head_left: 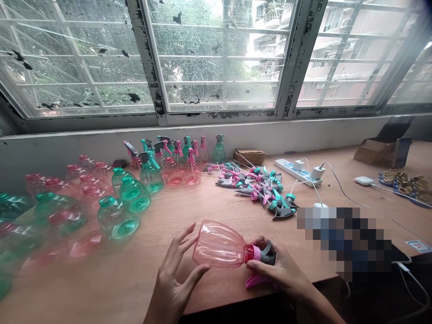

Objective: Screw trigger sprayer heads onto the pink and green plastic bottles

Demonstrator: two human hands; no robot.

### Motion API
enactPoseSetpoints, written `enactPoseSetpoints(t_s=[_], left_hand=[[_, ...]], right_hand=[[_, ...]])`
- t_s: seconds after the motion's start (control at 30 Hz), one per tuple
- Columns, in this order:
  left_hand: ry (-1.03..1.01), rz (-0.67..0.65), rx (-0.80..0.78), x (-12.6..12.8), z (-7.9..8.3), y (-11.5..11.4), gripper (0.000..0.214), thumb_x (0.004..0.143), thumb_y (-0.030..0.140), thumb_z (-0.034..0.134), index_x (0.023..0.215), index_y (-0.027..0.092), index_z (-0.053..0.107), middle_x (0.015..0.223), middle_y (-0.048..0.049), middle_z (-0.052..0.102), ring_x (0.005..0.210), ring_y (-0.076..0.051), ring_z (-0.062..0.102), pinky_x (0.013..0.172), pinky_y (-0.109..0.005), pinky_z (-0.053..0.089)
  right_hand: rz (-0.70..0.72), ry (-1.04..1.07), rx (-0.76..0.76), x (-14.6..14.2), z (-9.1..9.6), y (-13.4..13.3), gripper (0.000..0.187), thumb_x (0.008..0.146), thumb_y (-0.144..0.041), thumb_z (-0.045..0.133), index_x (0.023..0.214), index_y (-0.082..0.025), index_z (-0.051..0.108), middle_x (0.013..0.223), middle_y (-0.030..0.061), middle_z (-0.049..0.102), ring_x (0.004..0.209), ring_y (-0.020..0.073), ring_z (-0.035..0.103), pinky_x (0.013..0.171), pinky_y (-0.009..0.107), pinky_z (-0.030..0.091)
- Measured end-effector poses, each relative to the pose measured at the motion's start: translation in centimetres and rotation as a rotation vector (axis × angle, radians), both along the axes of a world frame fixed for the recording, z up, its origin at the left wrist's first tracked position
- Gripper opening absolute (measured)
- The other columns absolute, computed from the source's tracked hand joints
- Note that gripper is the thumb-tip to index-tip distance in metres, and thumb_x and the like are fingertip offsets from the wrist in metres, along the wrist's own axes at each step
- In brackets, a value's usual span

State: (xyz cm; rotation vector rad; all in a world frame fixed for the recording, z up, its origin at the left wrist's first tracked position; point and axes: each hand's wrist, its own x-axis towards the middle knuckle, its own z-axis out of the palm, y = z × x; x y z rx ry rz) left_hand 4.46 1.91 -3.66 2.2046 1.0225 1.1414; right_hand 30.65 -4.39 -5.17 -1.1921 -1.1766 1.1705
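Centrally, near the front edge of the brown wooden table [209, 207], we see a transparent pink plastic spray bottle [219, 245] held on its side, its wide base pointing left and its neck pointing right. We cannot tell whether it touches the surface. The left hand [173, 281] is open: its fingers are spread and laid against the bottle's base, with the thumb under the bottle's wall, not closed around it. The right hand [285, 270] is closed on the pink-and-grey plastic trigger head [265, 255] that sits on the bottle's neck; the pink lever juts out below the fingers.

Toward the left edge of the table we note a crowd of capless transparent green and pink bottles [116, 218], some upright, some tipped over. At the back edge, under the windowsill, stands a row of green and pink bottles fitted with trigger heads [168, 164]. Right of that row lies a loose heap of pink, green and grey trigger heads [261, 189] with their dip tubes. Just beside the heap, a white power strip [295, 171] carries 2 white plugs. A brown cardboard box [378, 150] sits at the back right corner. Behind the table, a grimy metal-framed window [219, 58] spans the wall.
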Motion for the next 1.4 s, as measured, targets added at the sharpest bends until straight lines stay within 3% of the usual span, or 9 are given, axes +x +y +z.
enactPoseSetpoints(t_s=[0.2,0.33,0.47,0.63,0.73,0.9,1.1,1.27,1.4], left_hand=[[-0.027,-0.061,0.002,0.17,0.02,0.04,0.043,0.095,0.026,0.062,0.136,0.038,0.054,0.143,-0.0007,0.058,0.133,-0.024,0.054,0.114,-0.039,0.043],[-0.023,-0.064,-0.025,0.02,-0.04,-0.02,0.050,0.088,0.031,0.071,0.135,0.034,0.054,0.146,-0.0043,0.056,0.136,-0.027,0.051,0.114,-0.043,0.042],[-0.029,-0.057,-0.056,-0.04,-0.29,0.20,0.045,0.091,0.033,0.067,0.134,0.034,0.054,0.147,-0.0043,0.055,0.137,-0.027,0.051,0.115,-0.044,0.041],[-0.003,-0.054,0.001,0.21,-0.56,0.52,0.047,0.094,0.029,0.064,0.138,0.038,0.051,0.148,-0.0007,0.054,0.137,-0.023,0.051,0.115,-0.040,0.041],[-0.005,-0.054,0.030,0.21,-0.52,0.51,0.053,0.089,0.031,0.070,0.138,0.037,0.051,0.146,-0.0022,0.057,0.135,-0.026,0.054,0.114,-0.041,0.043],[-0.013,-0.041,-0.029,-0.01,-0.22,0.28,0.045,0.089,0.035,0.069,0.132,0.034,0.056,0.144,-0.0047,0.058,0.134,-0.028,0.054,0.112,-0.044,0.045],[0.021,-0.059,0.006,0.17,-0.27,0.37,0.045,0.096,0.029,0.061,0.138,0.038,0.051,0.148,-0.0010,0.055,0.135,-0.024,0.052,0.115,-0.039,0.042],[-0.001,-0.057,-0.019,-0.01,-0.49,0.34,0.054,0.088,0.035,0.072,0.137,0.036,0.050,0.148,-0.0020,0.054,0.137,-0.026,0.051,0.115,-0.042,0.041],[-0.026,-0.058,-0.059,-0.19,-0.73,0.38,0.047,0.090,0.036,0.069,0.134,0.036,0.052,0.147,-0.0026,0.054,0.137,-0.027,0.050,0.114,-0.044,0.042]], right_hand=[[-0.017,0.084,-0.046,0.11,0.29,-0.19,0.037,0.076,-0.044,0.082,0.094,-0.017,0.064,0.067,-0.0009,0.070,0.062,0.0181,0.065,0.060,0.027,0.048],[-0.020,0.045,-0.019,0.06,0.10,-0.08,0.036,0.074,-0.042,0.084,0.093,-0.017,0.066,0.072,-0.0008,0.069,0.065,0.0180,0.064,0.062,0.028,0.049],[-0.045,0.019,0.014,-0.01,-0.08,0.08,0.036,0.072,-0.040,0.086,0.093,-0.017,0.068,0.079,-0.0001,0.069,0.069,0.0170,0.062,0.064,0.027,0.049],[-0.012,0.070,-0.029,0.17,-0.05,0.06,0.036,0.076,-0.043,0.083,0.094,-0.017,0.065,0.070,-0.0015,0.068,0.063,0.0170,0.063,0.060,0.027,0.049],[-0.011,0.071,-0.025,0.14,-0.06,0.09,0.037,0.076,-0.043,0.082,0.094,-0.017,0.065,0.070,-0.0015,0.068,0.063,0.0172,0.064,0.060,0.026,0.049],[-0.040,0.038,0.037,-0.05,0.00,0.09,0.033,0.073,-0.037,0.086,0.092,-0.017,0.068,0.079,-0.0006,0.069,0.068,0.0153,0.062,0.063,0.025,0.048],[-0.011,0.071,-0.026,0.29,0.00,0.00,0.034,0.078,-0.043,0.081,0.092,-0.017,0.064,0.065,-0.0010,0.070,0.059,0.0163,0.064,0.056,0.024,0.048],[-0.023,0.052,0.002,-0.03,-0.06,0.01,0.033,0.076,-0.040,0.083,0.092,-0.016,0.067,0.070,-0.0018,0.068,0.062,0.0145,0.062,0.059,0.023,0.048],[-0.027,0.024,0.025,-0.15,0.01,0.00,0.031,0.076,-0.039,0.084,0.091,-0.016,0.068,0.071,-0.0017,0.068,0.063,0.0142,0.062,0.060,0.023,0.047]])
